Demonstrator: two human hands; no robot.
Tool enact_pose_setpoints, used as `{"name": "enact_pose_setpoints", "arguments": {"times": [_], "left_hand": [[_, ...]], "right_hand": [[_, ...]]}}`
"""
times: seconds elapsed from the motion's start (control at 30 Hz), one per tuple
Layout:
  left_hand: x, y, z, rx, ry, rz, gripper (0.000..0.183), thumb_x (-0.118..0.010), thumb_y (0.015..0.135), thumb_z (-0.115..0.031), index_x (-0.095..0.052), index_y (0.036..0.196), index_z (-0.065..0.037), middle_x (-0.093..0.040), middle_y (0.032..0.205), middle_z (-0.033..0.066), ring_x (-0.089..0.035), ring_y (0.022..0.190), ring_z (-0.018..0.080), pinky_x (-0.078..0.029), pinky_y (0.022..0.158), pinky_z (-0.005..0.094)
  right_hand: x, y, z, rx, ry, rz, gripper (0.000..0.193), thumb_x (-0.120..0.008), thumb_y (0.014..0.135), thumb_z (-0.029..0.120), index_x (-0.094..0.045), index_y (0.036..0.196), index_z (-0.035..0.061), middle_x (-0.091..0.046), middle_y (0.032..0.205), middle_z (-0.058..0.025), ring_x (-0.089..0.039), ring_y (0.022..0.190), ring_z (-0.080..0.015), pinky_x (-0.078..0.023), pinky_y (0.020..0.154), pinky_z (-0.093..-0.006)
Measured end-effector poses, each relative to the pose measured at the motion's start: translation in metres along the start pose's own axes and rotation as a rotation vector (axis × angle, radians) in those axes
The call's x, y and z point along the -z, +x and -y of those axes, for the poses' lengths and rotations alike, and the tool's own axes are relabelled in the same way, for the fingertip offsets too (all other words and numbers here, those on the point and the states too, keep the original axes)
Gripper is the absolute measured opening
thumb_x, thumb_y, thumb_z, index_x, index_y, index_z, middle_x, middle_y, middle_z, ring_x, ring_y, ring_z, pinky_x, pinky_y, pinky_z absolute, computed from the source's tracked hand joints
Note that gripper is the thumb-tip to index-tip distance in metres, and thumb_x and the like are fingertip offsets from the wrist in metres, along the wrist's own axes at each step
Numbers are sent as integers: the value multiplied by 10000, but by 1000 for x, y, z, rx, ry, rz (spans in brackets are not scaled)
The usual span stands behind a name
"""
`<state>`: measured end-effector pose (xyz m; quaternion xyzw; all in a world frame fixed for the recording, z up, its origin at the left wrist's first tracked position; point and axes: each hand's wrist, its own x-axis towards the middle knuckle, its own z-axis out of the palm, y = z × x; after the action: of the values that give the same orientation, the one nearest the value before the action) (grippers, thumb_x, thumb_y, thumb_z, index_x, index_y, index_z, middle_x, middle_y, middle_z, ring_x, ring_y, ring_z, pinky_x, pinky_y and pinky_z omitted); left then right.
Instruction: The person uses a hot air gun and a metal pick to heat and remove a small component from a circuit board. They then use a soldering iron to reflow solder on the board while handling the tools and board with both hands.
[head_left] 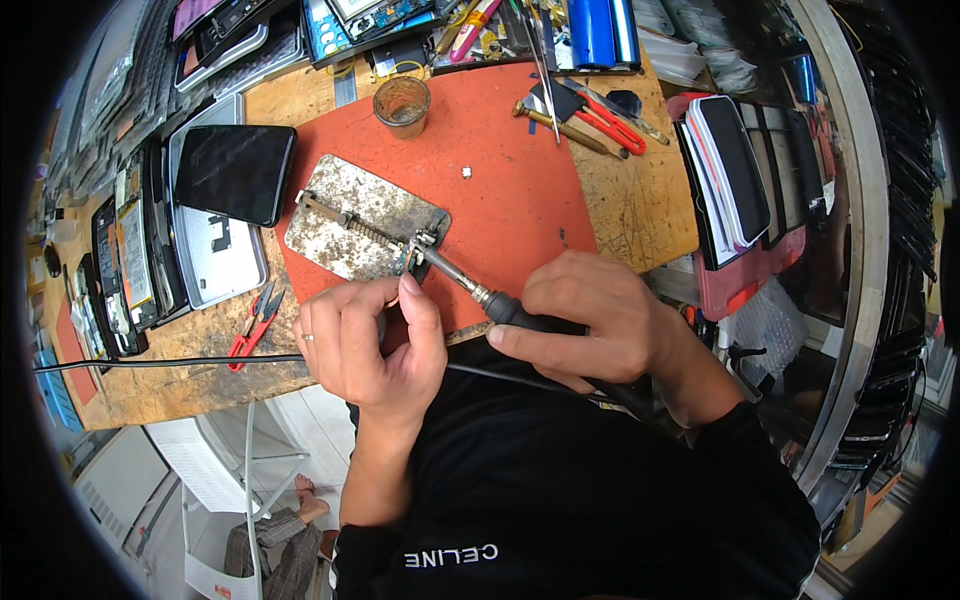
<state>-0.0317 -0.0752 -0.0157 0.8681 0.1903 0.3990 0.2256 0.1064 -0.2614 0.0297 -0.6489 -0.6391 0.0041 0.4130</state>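
Observation:
My right hand is wrapped round the black handle of a soldering iron, whose metal barrel points up and to the left. Its front end is over the near right corner of a stained metal plate with a spring clamp. Just left of that spot my left hand is closed, thumb and forefinger pinched at the plate's edge. A small part seems to be between those fingertips, too small to name. Fingers and the iron partly hide the clamp's near end.
An orange-red mat lies under the plate, with a small brown cup and a tiny silvery piece. Left are a dark phone and red-handled cutters; right, red-handled pliers. A black cable crosses the near edge.

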Motion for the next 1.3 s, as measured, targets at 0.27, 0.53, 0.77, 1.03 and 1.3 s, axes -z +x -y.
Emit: {"name": "enact_pose_setpoints", "arguments": {"times": [0.27,0.53,0.77,1.03,1.3], "left_hand": [[-1,1,0,-7,3,-12,112,-843,845,-75,-751,909,-78,-691,846,46,-625,779,242,-440,762,376],[0,2,0,-11,22,18,107,-834,851,-67,-742,906,-75,-698,856,47,-620,766,244,-443,754,380],[0,-2,0,-1,-19,-37,109,-824,874,-59,-721,910,-67,-698,854,45,-616,750,237,-452,721,379],[-2,-3,0,29,-24,-75,128,-824,885,-50,-701,921,-57,-688,841,50,-606,741,226,-442,693,370],[1,-1,0,19,-37,-30,121,-816,876,-50,-697,898,-60,-698,838,41,-602,735,227,-441,698,375]], "right_hand": [[-1,1,0,-4,13,-16,251,-880,804,71,-813,1045,45,-635,904,-82,-698,768,-258,-541,614,-364],[0,2,1,-21,4,-20,260,-879,805,64,-813,1056,46,-633,902,-79,-697,768,-255,-542,621,-360],[-2,2,1,12,29,-8,289,-869,781,85,-819,1063,49,-624,897,-75,-696,773,-252,-544,627,-362],[5,-1,2,-11,-27,-74,305,-875,772,88,-832,1071,50,-618,894,-73,-700,770,-258,-556,629,-367],[1,-1,0,6,26,-45,283,-874,778,69,-830,1057,47,-625,899,-74,-699,773,-252,-554,628,-369]]}}
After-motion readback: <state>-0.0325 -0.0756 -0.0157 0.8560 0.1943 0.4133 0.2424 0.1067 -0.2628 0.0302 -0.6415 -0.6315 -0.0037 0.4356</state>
